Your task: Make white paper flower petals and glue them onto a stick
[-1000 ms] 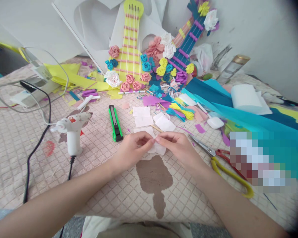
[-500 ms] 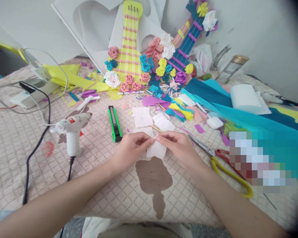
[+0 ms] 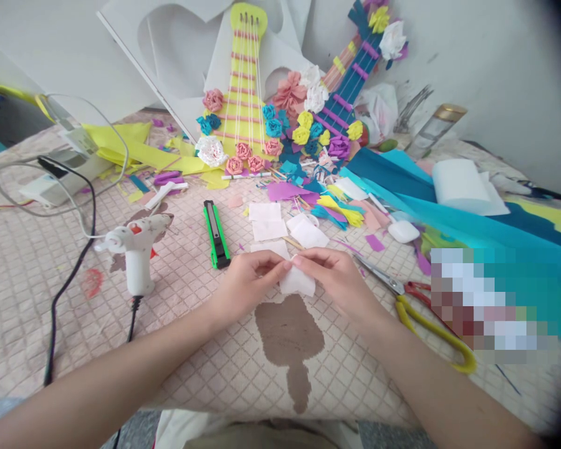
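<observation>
White paper piece (image 3: 298, 284) is being pinched by fingers of left hand (image 3: 247, 280) and right hand (image 3: 339, 277) over the bench (image 3: 206, 368). Scissors (image 3: 396, 285) are lying at right; one paper square (image 3: 267, 247) is being partly hidden. Farther, a gold-capped canister (image 3: 434, 132) is being noted, contents indiscernible.

the left hand (image 3: 257, 277) and right hand (image 3: 331, 274) cover the upper edge of the white paper (image 3: 298, 284). a pixelated patch (image 3: 490, 305) hides part of the red scissor handle (image 3: 417, 286). the glue gun cord (image 3: 133, 310) passes behind the left forearm (image 3: 121, 362); the frame's top crops the blue guitar (image 3: 345, 93).
</observation>
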